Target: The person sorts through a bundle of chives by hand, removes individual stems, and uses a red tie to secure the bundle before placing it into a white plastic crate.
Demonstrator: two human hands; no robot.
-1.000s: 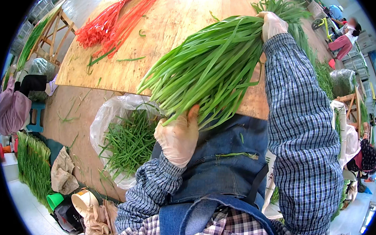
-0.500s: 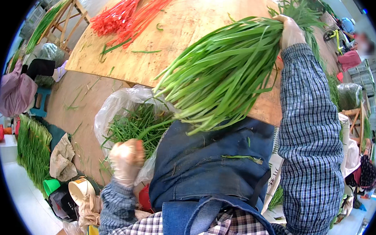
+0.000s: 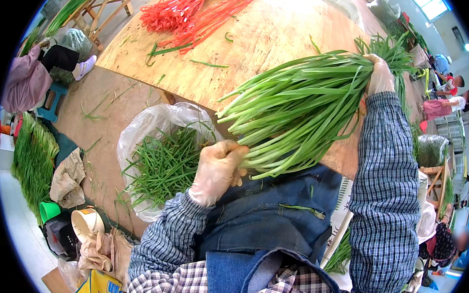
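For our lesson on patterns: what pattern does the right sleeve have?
The right sleeve has a dark blue and white check, best seen in the head view.

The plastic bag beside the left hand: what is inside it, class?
Inside the plastic bag lie loose green leaf scraps; anything beneath that top layer is covered.
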